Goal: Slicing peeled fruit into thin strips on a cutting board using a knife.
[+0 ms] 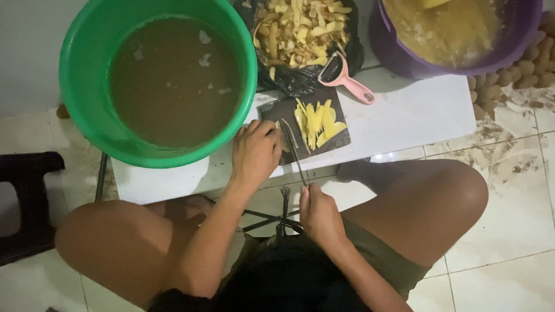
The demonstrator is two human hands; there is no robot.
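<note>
A knife (296,155) is gripped in the closed right hand (319,215), blade laid across the dark cutting board (272,111) at the white table's (416,112) front edge. The left hand (255,151), fingers curled, presses a piece at the board's left end, beside yellow strips (317,122).

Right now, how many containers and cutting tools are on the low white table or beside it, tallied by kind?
Buckets: 2, the green bucket and the purple bucket
Black bags of peelings: 1
Cutting boards: 1
Knives, held by the right hand: 1
Pink peelers: 1
Total: 6
</note>
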